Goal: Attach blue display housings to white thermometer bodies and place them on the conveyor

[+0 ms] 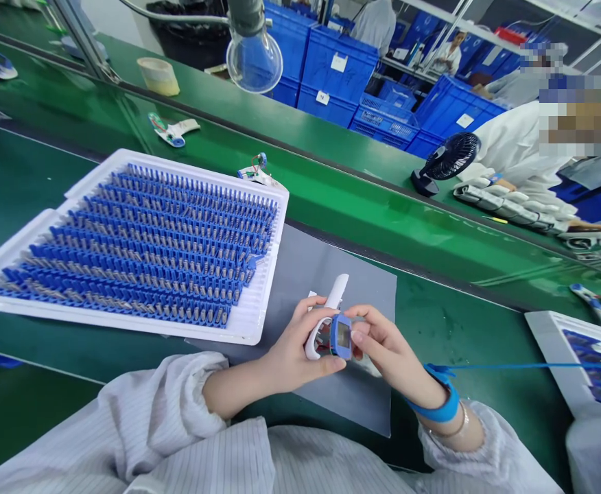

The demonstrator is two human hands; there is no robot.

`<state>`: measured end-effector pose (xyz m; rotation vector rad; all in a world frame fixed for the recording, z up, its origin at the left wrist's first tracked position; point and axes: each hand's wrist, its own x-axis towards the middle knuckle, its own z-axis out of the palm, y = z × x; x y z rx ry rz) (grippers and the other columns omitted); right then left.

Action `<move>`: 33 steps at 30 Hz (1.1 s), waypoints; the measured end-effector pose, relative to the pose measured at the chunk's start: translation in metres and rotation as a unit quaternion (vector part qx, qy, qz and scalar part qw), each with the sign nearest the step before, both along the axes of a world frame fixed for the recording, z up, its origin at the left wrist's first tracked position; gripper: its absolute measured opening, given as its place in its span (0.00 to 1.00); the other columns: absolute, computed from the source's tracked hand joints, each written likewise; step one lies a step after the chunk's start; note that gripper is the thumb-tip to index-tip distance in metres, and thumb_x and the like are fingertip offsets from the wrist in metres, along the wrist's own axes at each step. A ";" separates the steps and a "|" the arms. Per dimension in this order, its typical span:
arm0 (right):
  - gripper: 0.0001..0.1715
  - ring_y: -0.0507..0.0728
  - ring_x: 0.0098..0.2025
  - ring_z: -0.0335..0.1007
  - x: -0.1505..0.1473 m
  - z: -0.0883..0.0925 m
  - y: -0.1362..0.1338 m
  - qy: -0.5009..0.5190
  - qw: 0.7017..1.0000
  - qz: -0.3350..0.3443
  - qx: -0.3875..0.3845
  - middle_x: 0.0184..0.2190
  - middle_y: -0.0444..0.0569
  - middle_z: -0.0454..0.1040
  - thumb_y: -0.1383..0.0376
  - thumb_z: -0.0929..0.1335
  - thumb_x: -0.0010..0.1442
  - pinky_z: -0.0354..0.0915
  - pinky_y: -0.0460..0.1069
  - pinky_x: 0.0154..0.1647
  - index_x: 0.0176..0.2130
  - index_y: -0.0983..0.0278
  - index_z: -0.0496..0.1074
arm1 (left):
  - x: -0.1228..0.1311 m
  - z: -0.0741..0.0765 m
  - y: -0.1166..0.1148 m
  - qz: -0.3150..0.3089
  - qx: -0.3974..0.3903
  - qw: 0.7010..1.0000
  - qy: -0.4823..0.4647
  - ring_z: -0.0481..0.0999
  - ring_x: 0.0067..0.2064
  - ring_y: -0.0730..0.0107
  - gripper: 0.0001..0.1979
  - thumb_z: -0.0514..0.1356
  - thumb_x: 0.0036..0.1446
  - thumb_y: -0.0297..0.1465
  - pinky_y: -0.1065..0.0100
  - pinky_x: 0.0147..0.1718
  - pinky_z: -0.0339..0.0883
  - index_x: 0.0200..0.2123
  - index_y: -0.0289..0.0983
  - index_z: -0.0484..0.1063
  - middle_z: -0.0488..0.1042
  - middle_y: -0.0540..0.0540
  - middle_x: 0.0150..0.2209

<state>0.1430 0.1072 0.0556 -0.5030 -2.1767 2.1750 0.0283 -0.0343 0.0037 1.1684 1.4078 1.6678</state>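
My left hand (300,343) is closed around a white curved plastic housing (337,291), which looks like the shell of a handheld device; its narrow handle points up and away. At the housing's near end sits a blue frame with a small grey display (344,334). Reddish wires show in the gap between frame and shell. My right hand (380,339) pinches the right edge of the blue display frame with thumb and fingers, and its other fingers are curled. Under both hands lies a grey mat (367,405).
To the left, a white foam tray (249,329) holds rows of blue parts with metal pieces. Housings with wires (174,130) lie on the green conveyor (326,199). A blue cord (496,366) runs rightward from my wrist strap. Co-workers, a small fan (452,156) and another tray (547,336) are rightward.
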 end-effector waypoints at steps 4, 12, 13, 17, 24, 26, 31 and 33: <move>0.20 0.49 0.26 0.64 -0.003 -0.005 -0.001 -0.019 0.998 0.007 -0.055 0.25 0.43 0.67 0.55 0.67 0.59 0.63 0.45 0.27 0.45 0.64 0.62 | 0.000 -0.002 0.001 0.033 -0.026 0.999 0.023 0.48 0.61 0.49 0.36 0.66 0.40 0.48 0.54 0.56 0.55 0.50 0.40 0.59 0.49 0.37 0.55; 0.18 0.48 0.22 0.59 -0.006 -0.011 -0.012 -0.033 0.997 0.016 -0.062 0.23 0.40 0.66 0.55 0.68 0.58 0.57 0.43 0.23 0.39 0.63 0.59 | 0.004 -0.001 0.002 0.030 -0.086 0.993 0.069 0.56 0.58 0.46 0.36 0.69 0.37 0.45 0.52 0.52 0.61 0.47 0.38 0.60 0.45 0.37 0.55; 0.18 0.47 0.21 0.58 -0.007 -0.012 -0.013 -0.034 0.997 0.016 -0.065 0.22 0.39 0.66 0.55 0.68 0.58 0.56 0.43 0.22 0.38 0.63 0.58 | 0.005 0.000 0.001 0.034 -0.089 0.992 0.083 0.54 0.58 0.46 0.33 0.68 0.40 0.43 0.52 0.52 0.61 0.47 0.38 0.60 0.46 0.37 0.55; 0.18 0.48 0.23 0.60 -0.010 -0.016 -0.020 -0.028 0.994 0.009 -0.102 0.23 0.40 0.67 0.55 0.69 0.57 0.56 0.44 0.24 0.36 0.63 0.57 | 0.006 0.005 0.001 0.041 -0.081 0.987 0.131 0.54 0.60 0.49 0.23 0.62 0.48 0.35 0.55 0.50 0.63 0.46 0.37 0.60 0.51 0.36 0.52; 0.18 0.47 0.22 0.60 -0.006 -0.013 0.001 -0.050 0.995 -0.014 -0.088 0.22 0.39 0.66 0.56 0.69 0.57 0.57 0.43 0.24 0.39 0.64 0.60 | 0.007 0.002 -0.001 -0.014 -0.089 0.986 0.139 0.42 0.65 0.47 0.37 0.60 0.49 0.43 0.49 0.57 0.54 0.57 0.32 0.49 0.44 0.29 0.60; 0.18 0.48 0.23 0.61 -0.003 -0.001 0.023 -0.084 0.996 -0.031 -0.020 0.22 0.40 0.66 0.56 0.69 0.56 0.59 0.43 0.24 0.40 0.65 0.63 | 0.009 0.002 -0.002 -0.045 -0.109 0.983 0.138 0.37 0.66 0.46 0.48 0.60 0.47 0.48 0.46 0.60 0.46 0.61 0.31 0.39 0.36 0.27 0.63; 0.17 0.49 0.23 0.65 -0.007 0.022 0.038 -0.075 0.994 -0.045 0.066 0.21 0.41 0.68 0.56 0.69 0.57 0.63 0.44 0.25 0.39 0.65 0.64 | 0.010 0.004 -0.002 -0.038 -0.146 0.984 0.097 0.37 0.66 0.46 0.50 0.60 0.47 0.48 0.45 0.60 0.42 0.62 0.30 0.37 0.34 0.27 0.64; 0.17 0.51 0.25 0.68 -0.014 0.020 0.023 -0.055 0.998 -0.004 0.042 0.23 0.42 0.70 0.56 0.68 0.58 0.65 0.45 0.28 0.40 0.64 0.63 | 0.006 0.003 -0.001 0.003 -0.116 0.990 0.077 0.42 0.65 0.45 0.49 0.61 0.46 0.47 0.45 0.60 0.45 0.61 0.29 0.40 0.39 0.26 0.64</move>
